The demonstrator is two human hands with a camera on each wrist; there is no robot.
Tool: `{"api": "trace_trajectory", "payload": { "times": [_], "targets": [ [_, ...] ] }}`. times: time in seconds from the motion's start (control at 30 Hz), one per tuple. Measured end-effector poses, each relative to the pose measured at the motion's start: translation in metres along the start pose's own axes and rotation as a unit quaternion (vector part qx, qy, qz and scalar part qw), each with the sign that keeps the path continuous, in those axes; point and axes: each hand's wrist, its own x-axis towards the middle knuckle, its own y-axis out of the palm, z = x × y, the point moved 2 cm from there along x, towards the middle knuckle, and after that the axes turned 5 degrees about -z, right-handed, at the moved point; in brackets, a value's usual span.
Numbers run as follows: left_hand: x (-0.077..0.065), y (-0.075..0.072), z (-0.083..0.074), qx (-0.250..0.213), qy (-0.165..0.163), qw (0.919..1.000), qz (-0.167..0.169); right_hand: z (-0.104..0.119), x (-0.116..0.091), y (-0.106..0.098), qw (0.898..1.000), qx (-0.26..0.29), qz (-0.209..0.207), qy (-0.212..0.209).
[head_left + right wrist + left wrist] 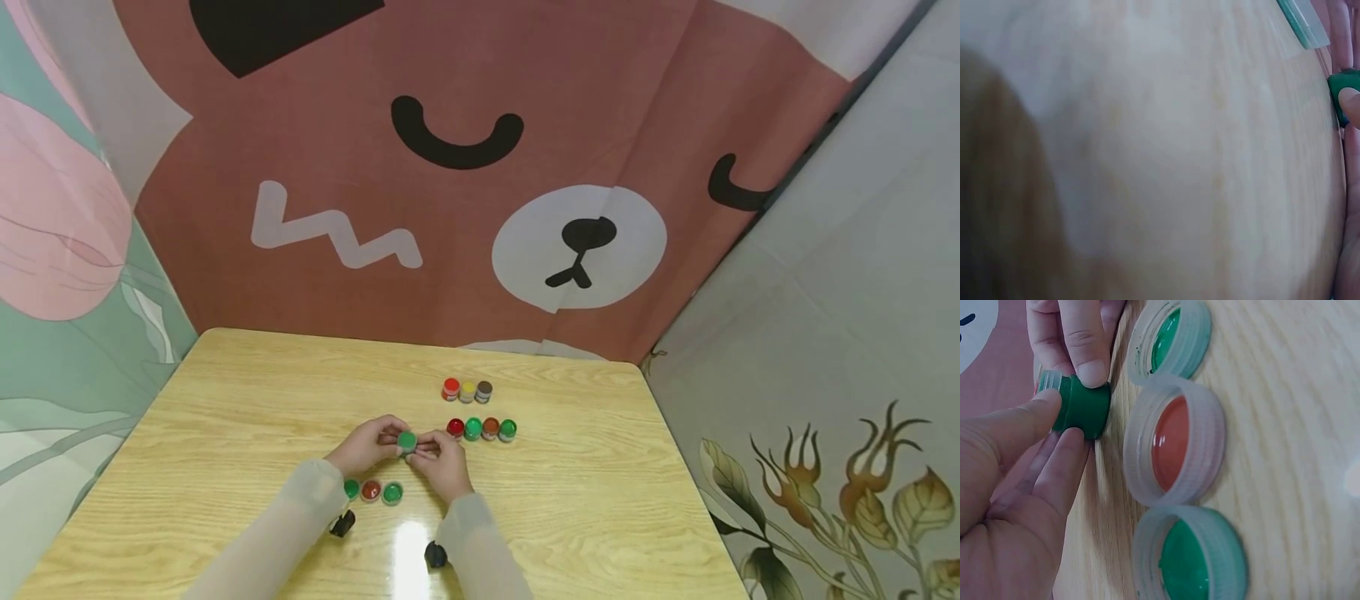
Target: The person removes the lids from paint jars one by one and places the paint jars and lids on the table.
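Between my two hands is a small paint jar (407, 441) of green paint, its round green top facing up in the head view. My left hand (365, 446) pinches it from the left; in the left wrist view the thumb lies on the clear ridged upper part of the jar (1082, 406). From the other side my right hand (442, 463) grips it, one fingertip pressed on the green body. Near the left forearm lie three upturned clear caps, a green one (351, 489), a red-brown one (371, 490) and another green one (392, 493).
Beyond the right hand stands a row of several paint jars (491, 429) in dark red, green and orange-brown. Farther back are a red jar (451, 389), a yellow jar (468, 392) and a brown jar (483, 392). The wooden table (585, 500) ends at a bear-print cloth (337, 308).
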Motion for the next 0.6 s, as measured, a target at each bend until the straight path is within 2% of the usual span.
{"api": "trace_trajectory", "payload": {
  "times": [0.3,0.6],
  "targets": [
    [0.0000,0.0003,0.0025,-0.014,0.001,0.9999,-0.004,0.0017,0.0000,-0.0001,1.000,0.003,0.002,0.005],
    [-0.0008,0.0000,-0.0030,0.001,0.018,0.9996,0.021,0.0019,-0.0005,-0.0006,1.000,-0.001,-0.001,0.002]
  ]
}}
